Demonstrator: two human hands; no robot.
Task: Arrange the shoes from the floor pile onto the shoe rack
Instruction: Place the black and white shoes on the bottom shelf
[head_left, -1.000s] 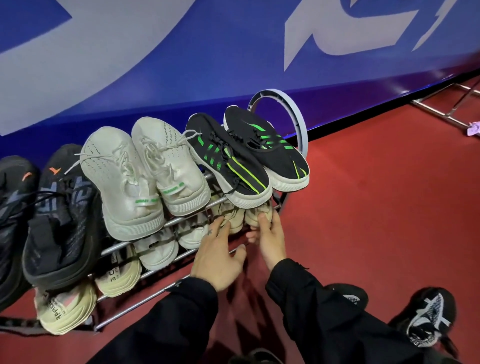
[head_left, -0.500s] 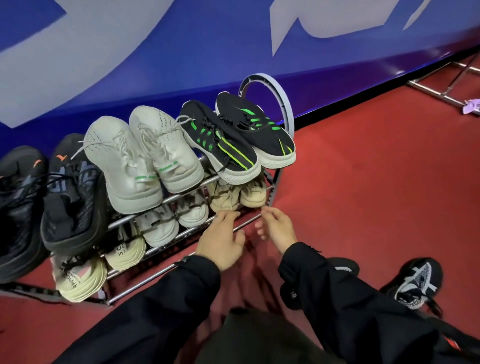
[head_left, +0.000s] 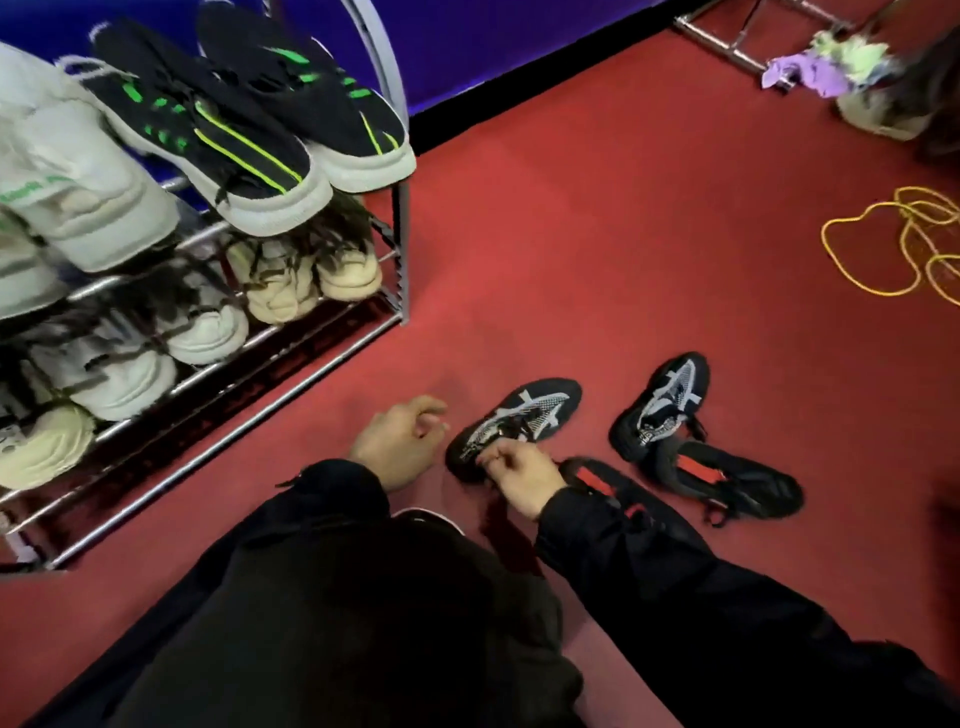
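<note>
Right hand on near grey-mesh shoe, left hand free beside it.

Right fingers curl and pinch the shoe at its heel/lace end; the shoe lies flat on the floor, toe pointing away to the right. Left hand hovers just left of the shoe, fingers loosely curled, holding nothing. Its mate lies apart to the right, touching a black-and-red shoe; another black-and-red shoe sits partly under the right sleeve. Open red floor between shoes and rack; the rack's right post and low front rail are the nearest edges, to the left. Top tier has a black-green pair and white shoes; lower tiers hold cream and white pairs, blurred. Far right: yellow cord, metal frame and purple cloth. Blue wall behind.
</note>
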